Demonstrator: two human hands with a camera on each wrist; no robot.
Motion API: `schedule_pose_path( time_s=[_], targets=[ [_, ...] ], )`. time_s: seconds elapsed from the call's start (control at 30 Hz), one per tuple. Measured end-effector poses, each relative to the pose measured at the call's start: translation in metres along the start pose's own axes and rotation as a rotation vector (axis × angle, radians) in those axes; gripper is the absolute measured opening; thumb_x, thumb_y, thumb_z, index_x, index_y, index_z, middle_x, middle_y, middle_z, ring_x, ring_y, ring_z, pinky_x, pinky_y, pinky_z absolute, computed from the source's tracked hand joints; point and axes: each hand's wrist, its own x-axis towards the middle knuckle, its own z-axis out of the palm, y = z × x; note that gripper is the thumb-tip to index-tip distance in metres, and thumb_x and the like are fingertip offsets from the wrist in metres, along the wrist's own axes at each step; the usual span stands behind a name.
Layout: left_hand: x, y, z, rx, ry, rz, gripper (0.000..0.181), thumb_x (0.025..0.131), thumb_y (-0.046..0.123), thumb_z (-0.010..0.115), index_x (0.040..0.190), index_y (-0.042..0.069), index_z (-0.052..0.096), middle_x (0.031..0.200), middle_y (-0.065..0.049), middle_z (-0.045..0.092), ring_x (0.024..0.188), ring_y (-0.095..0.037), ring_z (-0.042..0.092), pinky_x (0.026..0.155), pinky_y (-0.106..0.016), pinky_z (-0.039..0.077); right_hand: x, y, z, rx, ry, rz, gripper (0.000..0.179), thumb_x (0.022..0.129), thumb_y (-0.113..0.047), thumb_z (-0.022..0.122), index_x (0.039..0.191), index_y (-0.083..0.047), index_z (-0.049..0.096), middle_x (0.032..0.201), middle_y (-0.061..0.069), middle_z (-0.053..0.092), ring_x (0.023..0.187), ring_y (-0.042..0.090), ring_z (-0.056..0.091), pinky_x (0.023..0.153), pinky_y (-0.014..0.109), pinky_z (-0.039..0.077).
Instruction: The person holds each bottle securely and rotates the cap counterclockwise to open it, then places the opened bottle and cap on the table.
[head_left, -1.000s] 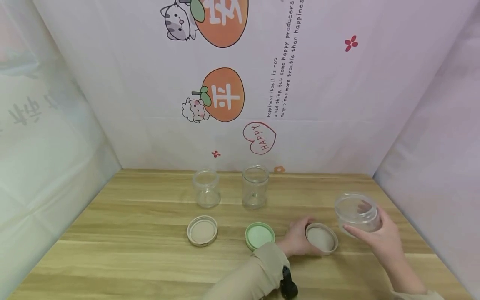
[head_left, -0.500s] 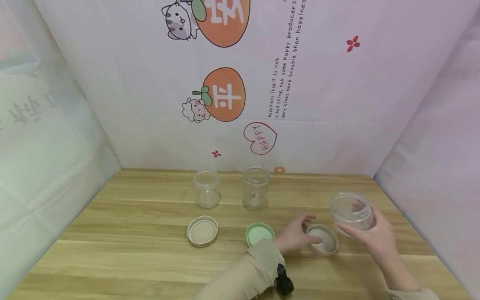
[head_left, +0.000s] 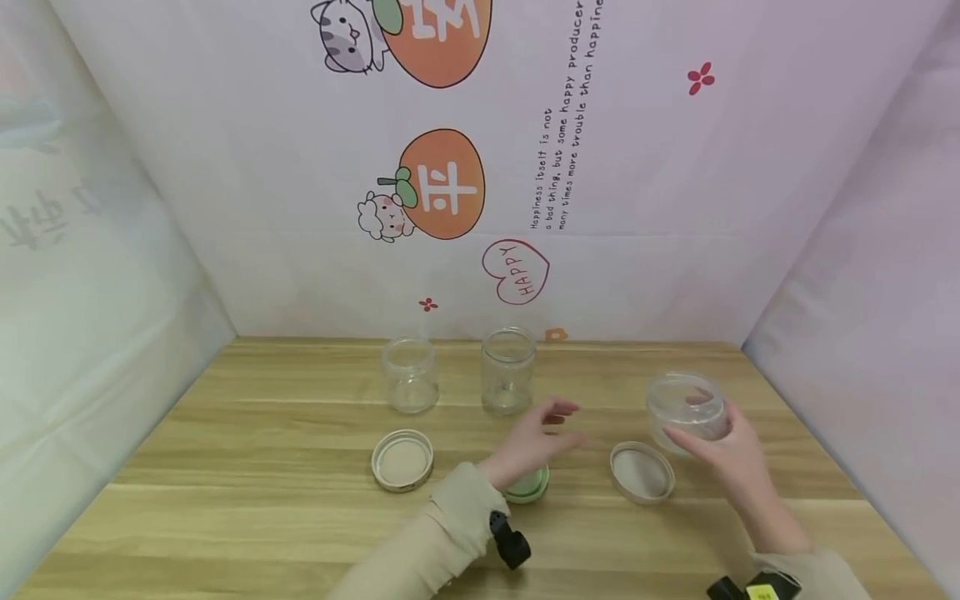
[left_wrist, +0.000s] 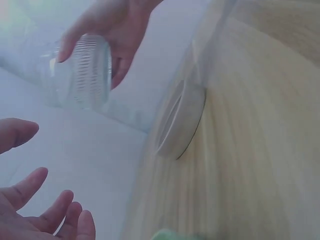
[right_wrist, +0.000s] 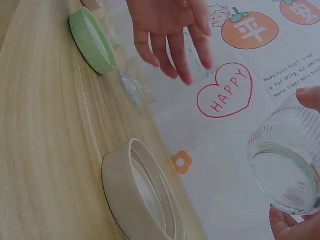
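My right hand (head_left: 731,450) grips a clear ribbed jar (head_left: 678,408) around its side, held above the table at the right; its ribs and base show in the right wrist view. My left hand (head_left: 528,442) hovers empty over the green lid (head_left: 528,485), fingers loosely spread and pointing right, partly covering that lid. Between the two hands a beige lid (head_left: 642,473) lies on the table with its hollow side up, its thick rim plain in the right wrist view. In the left wrist view the left fingers (left_wrist: 30,190) hold nothing.
Two clear open jars, a shorter jar (head_left: 410,375) and a taller jar (head_left: 507,371), stand near the back of the wooden table (head_left: 247,500). Another beige lid (head_left: 402,461) lies at the left. A printed cloth (head_left: 300,275) hangs behind, with white cloth at both sides.
My left hand has let go of the right beige lid and moved left and up to above the green lid. My right hand has brought the jar slightly left.
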Motion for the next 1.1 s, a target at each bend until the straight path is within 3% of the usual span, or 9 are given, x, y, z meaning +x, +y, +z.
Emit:
schedule_pose_path(
  time_s=[0.1,0.27,0.37,0.5,0.57,0.63,0.87,1.1],
  targets=[
    [-0.004,-0.001,-0.016,-0.026,0.044,0.021,0.043,0.088,0.023,0.067,0.128,0.010,0.054,0.131,-0.007,0.053,0.124,-0.028,0.046,0.100,-0.039,0.044,0.005,-0.001,0.004,0.026,-0.012,0.007,0.074,0.081,-0.013,0.074,0.139,0.001,0.031,0.109,-0.018,0.047,0.093,-0.012,0.045,0.076,0.005,0.042],
    [-0.017,0.003,-0.046,-0.026,0.143,0.114,0.041,0.090,0.015,0.063,0.126,0.000,0.052,0.130,-0.017,0.053,0.124,-0.036,0.046,0.104,-0.048,0.040,0.016,-0.001,0.013,-0.004,-0.031,0.011,0.080,0.080,-0.014,0.074,0.142,0.001,0.025,0.125,0.011,0.046,0.092,-0.010,0.043,0.074,0.005,0.041],
    [-0.027,0.004,-0.066,-0.018,0.223,0.144,0.037,0.090,0.012,0.062,0.123,-0.002,0.053,0.127,-0.019,0.054,0.123,-0.037,0.047,0.104,-0.052,0.039,0.026,0.002,0.020,-0.025,-0.048,0.029,0.083,0.080,-0.017,0.075,0.143,0.001,0.023,0.131,0.021,0.043,0.102,0.004,0.047,0.079,0.009,0.040],
    [-0.041,0.001,-0.087,-0.035,0.296,0.129,0.036,0.090,0.011,0.063,0.123,-0.001,0.053,0.127,-0.019,0.054,0.123,-0.035,0.047,0.104,-0.051,0.039,0.038,0.007,0.026,-0.038,-0.075,0.083,0.095,0.079,-0.022,0.076,0.147,0.002,0.013,0.138,0.028,0.036,0.120,0.035,0.042,0.097,0.035,0.042],
    [-0.047,-0.004,-0.095,-0.033,0.309,0.110,0.037,0.090,0.012,0.062,0.124,-0.001,0.053,0.127,-0.019,0.054,0.124,-0.035,0.047,0.104,-0.049,0.040,0.043,0.011,0.029,-0.050,-0.088,0.097,0.099,0.079,-0.025,0.076,0.147,0.003,0.010,0.139,0.032,0.033,0.122,0.043,0.039,0.100,0.049,0.039],
    [-0.054,-0.009,-0.102,-0.030,0.316,0.083,0.038,0.091,0.013,0.062,0.125,0.000,0.052,0.127,-0.018,0.054,0.124,-0.034,0.047,0.104,-0.048,0.040,0.049,0.014,0.032,-0.055,-0.105,0.100,0.101,0.078,-0.025,0.076,0.147,0.004,0.008,0.139,0.035,0.031,0.123,0.046,0.038,0.103,0.055,0.036],
    [-0.072,-0.019,-0.121,0.001,0.325,0.044,0.038,0.091,0.013,0.061,0.125,-0.001,0.052,0.128,-0.017,0.054,0.123,-0.032,0.047,0.104,-0.048,0.039,0.067,0.021,0.046,-0.027,-0.149,0.120,0.099,0.080,-0.025,0.074,0.145,0.008,0.007,0.139,0.036,0.029,0.124,0.046,0.037,0.106,0.055,0.033],
    [-0.085,-0.021,-0.127,0.015,0.328,0.034,0.034,0.091,0.011,0.062,0.122,-0.001,0.054,0.125,-0.014,0.056,0.122,-0.034,0.048,0.103,-0.046,0.041,0.079,0.026,0.063,-0.030,-0.227,0.158,0.098,0.079,-0.023,0.074,0.144,0.010,0.009,0.139,0.035,0.031,0.125,0.046,0.036,0.108,0.055,0.029]
  ],
)
